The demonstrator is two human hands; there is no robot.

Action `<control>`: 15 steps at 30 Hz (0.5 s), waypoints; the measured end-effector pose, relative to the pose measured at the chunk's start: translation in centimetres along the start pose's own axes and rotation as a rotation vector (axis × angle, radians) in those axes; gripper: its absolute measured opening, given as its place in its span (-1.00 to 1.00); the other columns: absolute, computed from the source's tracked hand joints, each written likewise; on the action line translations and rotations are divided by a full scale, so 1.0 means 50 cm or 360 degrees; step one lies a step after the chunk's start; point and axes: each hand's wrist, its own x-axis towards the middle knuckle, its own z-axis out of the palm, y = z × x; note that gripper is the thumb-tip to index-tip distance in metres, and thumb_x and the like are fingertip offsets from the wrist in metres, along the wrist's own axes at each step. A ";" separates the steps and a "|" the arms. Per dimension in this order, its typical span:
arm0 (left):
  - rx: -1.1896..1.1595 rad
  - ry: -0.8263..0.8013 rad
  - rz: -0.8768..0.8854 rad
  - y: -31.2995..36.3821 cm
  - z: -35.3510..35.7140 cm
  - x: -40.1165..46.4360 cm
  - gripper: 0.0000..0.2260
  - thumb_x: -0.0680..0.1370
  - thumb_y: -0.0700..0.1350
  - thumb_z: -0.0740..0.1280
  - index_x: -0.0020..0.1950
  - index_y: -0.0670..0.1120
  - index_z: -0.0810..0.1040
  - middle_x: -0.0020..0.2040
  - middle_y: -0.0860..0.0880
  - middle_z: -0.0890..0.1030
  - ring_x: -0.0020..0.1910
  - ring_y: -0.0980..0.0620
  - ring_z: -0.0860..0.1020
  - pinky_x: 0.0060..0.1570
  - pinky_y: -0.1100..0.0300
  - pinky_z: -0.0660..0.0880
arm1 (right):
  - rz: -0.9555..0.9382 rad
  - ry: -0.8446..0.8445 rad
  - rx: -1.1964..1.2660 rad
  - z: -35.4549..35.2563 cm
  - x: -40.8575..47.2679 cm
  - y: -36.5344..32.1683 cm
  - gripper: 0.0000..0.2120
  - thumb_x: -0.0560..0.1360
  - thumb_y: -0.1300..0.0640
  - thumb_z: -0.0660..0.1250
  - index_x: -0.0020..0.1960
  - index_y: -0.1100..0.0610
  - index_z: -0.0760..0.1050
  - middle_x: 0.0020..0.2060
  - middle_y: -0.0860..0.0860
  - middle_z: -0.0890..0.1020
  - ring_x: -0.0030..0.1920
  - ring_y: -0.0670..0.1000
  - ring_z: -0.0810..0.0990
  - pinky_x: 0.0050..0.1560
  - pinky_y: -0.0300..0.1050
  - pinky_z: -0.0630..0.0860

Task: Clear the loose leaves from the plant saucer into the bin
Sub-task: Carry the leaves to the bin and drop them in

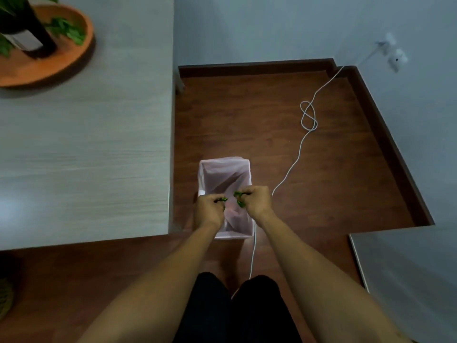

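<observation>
A small bin (pixel 223 174) lined with a pale pink bag stands on the wooden floor beside the table. My left hand (pixel 209 210) and my right hand (pixel 254 203) hover over its near half, each closed around green leaves (pixel 239 194) that stick out between the fingers. Far off at the table's back left lies the orange plant saucer (pixel 49 68), with more loose leaves (pixel 68 30) on it next to a dark pot (pixel 27 33).
The light wood table (pixel 86 144) fills the left side, its edge close to the bin. A white cable (pixel 304 144) loops across the floor and passes the bin's right side. A pale cabinet top (pixel 405 268) sits at the right. My dark trouser legs are below.
</observation>
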 end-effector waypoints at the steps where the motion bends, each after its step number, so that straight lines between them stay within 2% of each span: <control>1: 0.0042 -0.0011 0.0014 -0.033 0.014 0.022 -0.76 0.43 -0.38 0.36 -0.05 -0.14 0.74 -0.11 -0.09 0.74 -0.12 -0.03 0.68 -0.07 0.11 0.61 | -0.0026 0.0014 -0.0038 0.027 0.025 0.039 -0.55 0.36 0.39 0.37 -0.44 -0.14 0.67 -0.52 -0.14 0.63 -0.35 0.00 0.58 -0.21 0.04 0.60; 4: 0.0048 -0.0061 -0.0029 -0.124 0.058 0.086 -0.83 0.46 -0.29 0.45 0.02 -0.15 0.73 -0.05 -0.12 0.74 -0.15 0.00 0.64 -0.05 0.10 0.61 | -0.0058 0.0016 -0.0147 0.103 0.090 0.151 -0.54 0.36 0.42 0.29 -0.51 -0.08 0.58 -0.57 -0.17 0.56 -0.41 -0.07 0.51 -0.24 -0.09 0.53; 6: 0.0085 -0.0094 -0.0069 -0.172 0.082 0.116 -0.81 0.48 -0.21 0.46 0.09 -0.14 0.71 0.02 -0.13 0.73 -0.05 -0.05 0.67 0.05 0.05 0.61 | -0.0024 -0.0082 -0.0239 0.139 0.105 0.191 -0.67 0.41 0.40 0.32 -0.32 0.04 0.68 -0.40 -0.03 0.70 -0.34 0.02 0.66 -0.16 -0.03 0.66; 7: 0.0126 -0.0106 -0.0089 -0.189 0.089 0.125 -0.80 0.51 -0.18 0.44 0.12 -0.14 0.69 0.06 -0.13 0.72 0.01 -0.08 0.67 0.10 0.06 0.59 | -0.0024 -0.0145 -0.0274 0.156 0.114 0.213 -0.76 0.44 0.37 0.33 -0.20 0.12 0.71 -0.30 0.06 0.74 -0.25 0.09 0.70 -0.09 0.02 0.68; 8: 0.0153 -0.0105 -0.0104 -0.199 0.093 0.129 -0.79 0.53 -0.15 0.40 0.13 -0.14 0.69 0.09 -0.12 0.71 0.05 -0.10 0.66 0.13 0.11 0.56 | -0.0018 -0.0209 -0.0329 0.166 0.117 0.228 -0.80 0.46 0.35 0.32 -0.12 0.19 0.71 -0.23 0.08 0.73 -0.19 0.10 0.69 -0.05 -0.01 0.66; 9: 0.0174 -0.0107 -0.0120 -0.204 0.092 0.130 -0.81 0.55 -0.13 0.37 0.10 -0.15 0.70 0.07 -0.14 0.71 0.05 -0.11 0.65 0.08 0.16 0.54 | 0.0000 -0.0270 -0.0408 0.173 0.121 0.241 -0.81 0.48 0.36 0.30 -0.12 0.22 0.69 -0.22 0.07 0.70 -0.17 0.08 0.63 -0.07 -0.09 0.59; 11: 0.0215 -0.0126 -0.0174 -0.205 0.088 0.133 -0.79 0.58 -0.11 0.30 -0.10 -0.15 0.69 -0.11 -0.18 0.67 -0.11 -0.12 0.59 -0.13 0.14 0.47 | 0.0043 -0.0318 -0.0579 0.177 0.122 0.250 -0.81 0.49 0.36 0.28 -0.20 0.22 0.64 -0.25 0.09 0.63 -0.17 0.07 0.56 -0.14 -0.17 0.40; 13: 0.0293 -0.0109 -0.0228 -0.201 0.082 0.132 -0.73 0.60 -0.11 0.25 -0.17 -0.20 0.66 -0.23 -0.14 0.55 -0.20 -0.09 0.48 -0.24 0.17 0.31 | 0.0050 -0.0321 -0.0704 0.176 0.124 0.254 -0.83 0.47 0.31 0.31 -0.10 0.22 0.68 -0.18 0.17 0.71 -0.11 0.19 0.66 -0.12 -0.14 0.45; 15: 0.0333 -0.0096 -0.0219 -0.201 0.076 0.131 -0.68 0.61 -0.09 0.25 -0.18 -0.27 0.65 -0.26 -0.14 0.53 -0.23 -0.10 0.47 -0.23 0.18 0.29 | 0.0067 -0.0338 -0.0768 0.175 0.126 0.252 -0.81 0.47 0.28 0.32 -0.03 0.21 0.70 -0.10 0.24 0.73 -0.05 0.26 0.68 -0.05 -0.06 0.54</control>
